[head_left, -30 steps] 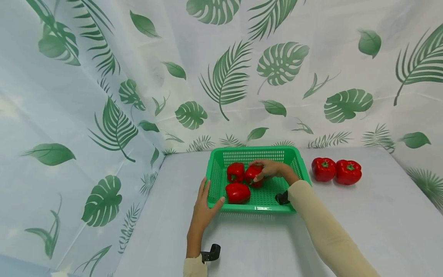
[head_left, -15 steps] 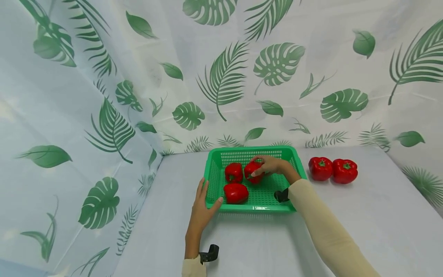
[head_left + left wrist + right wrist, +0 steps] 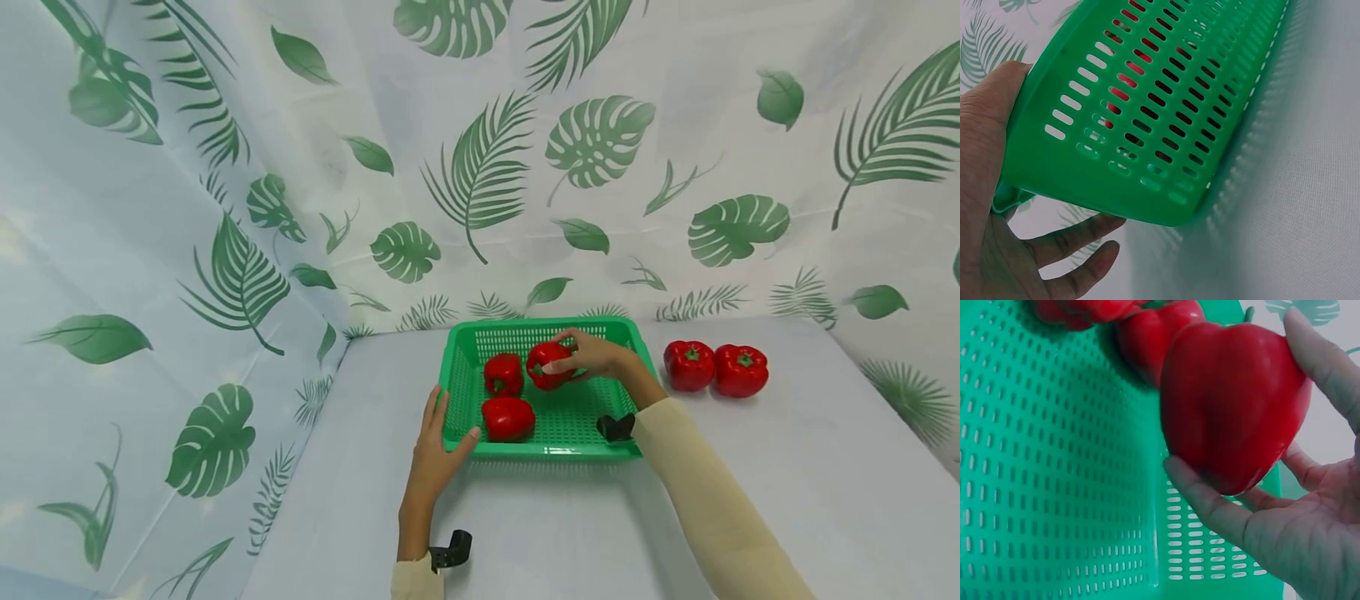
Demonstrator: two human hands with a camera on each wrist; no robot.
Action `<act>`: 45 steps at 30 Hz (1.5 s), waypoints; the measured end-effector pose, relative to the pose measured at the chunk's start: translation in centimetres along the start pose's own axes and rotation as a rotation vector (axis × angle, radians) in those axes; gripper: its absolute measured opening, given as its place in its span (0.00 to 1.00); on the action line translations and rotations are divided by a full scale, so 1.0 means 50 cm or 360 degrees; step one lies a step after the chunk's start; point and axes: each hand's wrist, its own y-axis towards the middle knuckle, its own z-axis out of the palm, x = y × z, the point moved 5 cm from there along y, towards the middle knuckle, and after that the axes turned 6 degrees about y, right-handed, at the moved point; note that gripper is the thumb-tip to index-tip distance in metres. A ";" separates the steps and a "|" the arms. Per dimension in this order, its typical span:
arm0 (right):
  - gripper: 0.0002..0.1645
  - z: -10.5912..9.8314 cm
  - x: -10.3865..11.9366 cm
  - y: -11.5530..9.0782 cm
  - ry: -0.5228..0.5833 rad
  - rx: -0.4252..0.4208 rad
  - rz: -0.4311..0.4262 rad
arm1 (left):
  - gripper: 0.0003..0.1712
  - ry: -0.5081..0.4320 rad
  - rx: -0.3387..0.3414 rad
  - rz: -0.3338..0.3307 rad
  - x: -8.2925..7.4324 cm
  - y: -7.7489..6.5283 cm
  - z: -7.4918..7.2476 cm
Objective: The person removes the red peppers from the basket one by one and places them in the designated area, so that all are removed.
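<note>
My right hand (image 3: 596, 357) grips a red bell pepper (image 3: 547, 365) over the green basket (image 3: 585, 451), thumb and fingers around its sides. In the right wrist view this bell pepper (image 3: 1232, 406) appears raised above the perforated basket floor. Two more red bell peppers lie in the basket's left half: one behind (image 3: 503, 375), one in front (image 3: 508, 418). My left hand (image 3: 435, 458) spans the basket's front left corner, fingers along the left side and thumb at the front rim. The left wrist view shows its fingers (image 3: 1075, 240) extended beside the slotted basket wall (image 3: 1085, 162).
Two red bell peppers, one nearer the basket (image 3: 689, 365) and one farther right (image 3: 741, 371), stand side by side on the white table (image 3: 540, 533). A leaf-printed curtain (image 3: 480, 167) rises behind the table and along its left.
My right hand has raised its bell pepper slightly, away from the other two in the basket. My left hand stays at the corner. The head view has shifted a little.
</note>
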 end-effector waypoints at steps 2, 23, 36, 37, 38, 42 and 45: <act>0.47 0.003 0.000 -0.004 0.0039 0.0003 -0.0023 | 0.48 0.0003 -0.0005 0.0001 0.001 -0.002 -0.001; 0.39 -0.008 0.059 -0.068 0.0314 -0.0120 -0.0422 | 0.47 0.0024 -0.0040 0.0028 0.000 -0.004 0.005; 0.42 -0.013 0.059 -0.088 0.0503 -0.0119 -0.0588 | 0.47 0.0001 -0.0052 0.0044 -0.004 -0.005 -0.001; 0.42 -0.013 0.057 -0.089 0.0491 -0.0112 -0.0604 | 0.47 0.0005 -0.0051 0.0039 -0.003 -0.006 -0.001; 0.42 -0.014 0.055 -0.089 0.0487 -0.0113 -0.0610 | 0.47 0.0010 -0.0053 0.0039 -0.002 -0.006 0.000; 0.43 -0.014 0.047 -0.092 0.0465 -0.0119 -0.0614 | 0.47 0.0015 -0.0052 0.0031 0.001 -0.008 0.002; 0.44 -0.015 0.046 -0.092 0.0485 -0.0134 -0.0604 | 0.47 0.0006 -0.0050 0.0031 0.001 -0.004 0.002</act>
